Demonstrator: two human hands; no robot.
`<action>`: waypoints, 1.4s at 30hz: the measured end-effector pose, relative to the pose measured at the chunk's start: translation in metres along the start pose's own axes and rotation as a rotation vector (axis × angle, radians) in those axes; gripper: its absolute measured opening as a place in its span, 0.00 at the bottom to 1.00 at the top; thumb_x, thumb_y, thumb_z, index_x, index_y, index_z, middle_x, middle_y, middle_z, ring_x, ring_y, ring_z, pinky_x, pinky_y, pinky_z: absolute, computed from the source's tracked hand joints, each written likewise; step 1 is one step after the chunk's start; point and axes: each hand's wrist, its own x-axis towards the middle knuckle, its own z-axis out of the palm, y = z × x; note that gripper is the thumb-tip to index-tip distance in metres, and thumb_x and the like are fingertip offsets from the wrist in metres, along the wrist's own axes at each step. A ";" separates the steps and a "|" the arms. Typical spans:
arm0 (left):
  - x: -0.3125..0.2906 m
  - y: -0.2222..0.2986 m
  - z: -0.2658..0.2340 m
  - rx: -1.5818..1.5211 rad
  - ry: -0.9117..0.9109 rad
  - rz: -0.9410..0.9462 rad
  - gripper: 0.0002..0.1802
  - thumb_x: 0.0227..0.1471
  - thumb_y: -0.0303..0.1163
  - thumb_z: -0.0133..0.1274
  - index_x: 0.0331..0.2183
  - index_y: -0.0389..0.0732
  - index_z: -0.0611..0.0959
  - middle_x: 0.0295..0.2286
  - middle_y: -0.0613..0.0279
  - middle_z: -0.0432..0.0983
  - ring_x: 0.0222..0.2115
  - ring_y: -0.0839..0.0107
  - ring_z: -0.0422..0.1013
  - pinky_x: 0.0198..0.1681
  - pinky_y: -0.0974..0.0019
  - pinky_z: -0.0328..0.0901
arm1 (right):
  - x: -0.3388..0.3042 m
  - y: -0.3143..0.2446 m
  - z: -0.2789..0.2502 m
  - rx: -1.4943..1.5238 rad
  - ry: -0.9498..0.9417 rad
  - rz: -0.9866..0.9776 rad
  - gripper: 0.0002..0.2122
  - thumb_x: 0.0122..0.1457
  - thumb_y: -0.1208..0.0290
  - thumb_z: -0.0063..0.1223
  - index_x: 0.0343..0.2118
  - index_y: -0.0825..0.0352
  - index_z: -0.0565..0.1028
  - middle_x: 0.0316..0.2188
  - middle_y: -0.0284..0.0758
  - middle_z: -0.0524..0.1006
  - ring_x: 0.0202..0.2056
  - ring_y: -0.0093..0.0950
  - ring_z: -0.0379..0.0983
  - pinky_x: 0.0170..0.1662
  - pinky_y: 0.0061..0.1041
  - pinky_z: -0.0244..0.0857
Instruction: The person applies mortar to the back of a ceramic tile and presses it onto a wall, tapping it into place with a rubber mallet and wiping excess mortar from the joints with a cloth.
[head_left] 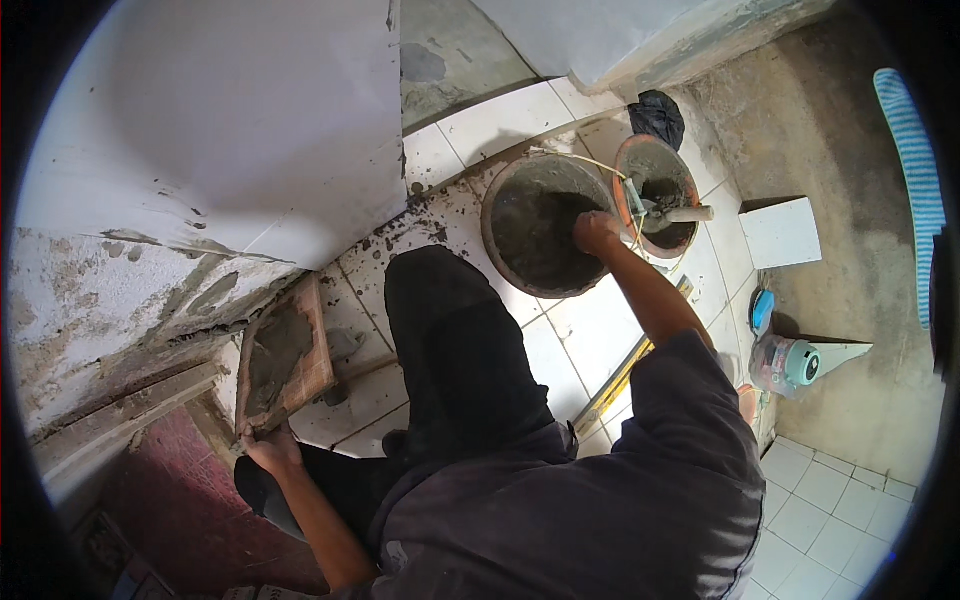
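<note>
My left hand (272, 450) grips the lower corner of a reddish-brown tile (318, 350). Grey wet mortar (283, 350) is spread across the face of that tile, which stands tilted beside the low wall. At the right, my right hand (597, 232) is closed in a fist over the rim of a large round bucket (493, 250) with dark grey mortar inside. Whatever this fist holds is hidden against the dark mix. Just beyond it stands a smaller orange-rimmed bucket (690, 185), with a wooden-handled tool (690, 213) resting across it.
A yellow spirit level (625, 375) lies on the white floor tiles beside my arm. Farther right are a loose white tile (782, 234) and a clear jug with a mint lid (790, 362). A black plastic bag (657, 118) sits behind the buckets. White tiled walls (250, 130) rise at the left.
</note>
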 end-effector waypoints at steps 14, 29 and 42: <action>0.002 -0.002 -0.004 -0.042 0.018 -0.005 0.24 0.49 0.36 0.38 0.47 0.36 0.65 0.47 0.53 0.61 0.48 0.58 0.60 0.49 0.54 0.60 | -0.008 -0.025 0.034 0.319 0.071 0.087 0.14 0.50 0.59 0.49 0.28 0.66 0.76 0.28 0.43 0.76 0.35 0.38 0.74 0.38 0.33 0.69; 0.007 -0.001 -0.012 -0.036 0.018 -0.010 0.23 0.50 0.35 0.35 0.47 0.36 0.65 0.47 0.53 0.62 0.47 0.57 0.60 0.50 0.52 0.59 | 0.009 -0.063 0.042 0.447 0.079 0.086 0.20 0.52 0.53 0.47 0.32 0.70 0.72 0.31 0.46 0.75 0.35 0.41 0.73 0.38 0.38 0.67; -0.003 -0.004 -0.002 0.024 0.017 -0.003 0.23 0.54 0.36 0.30 0.48 0.33 0.63 0.48 0.52 0.60 0.47 0.57 0.60 0.49 0.52 0.60 | 0.013 -0.055 0.029 0.572 0.028 0.101 0.23 0.49 0.50 0.51 0.40 0.65 0.72 0.36 0.46 0.74 0.40 0.42 0.70 0.43 0.38 0.64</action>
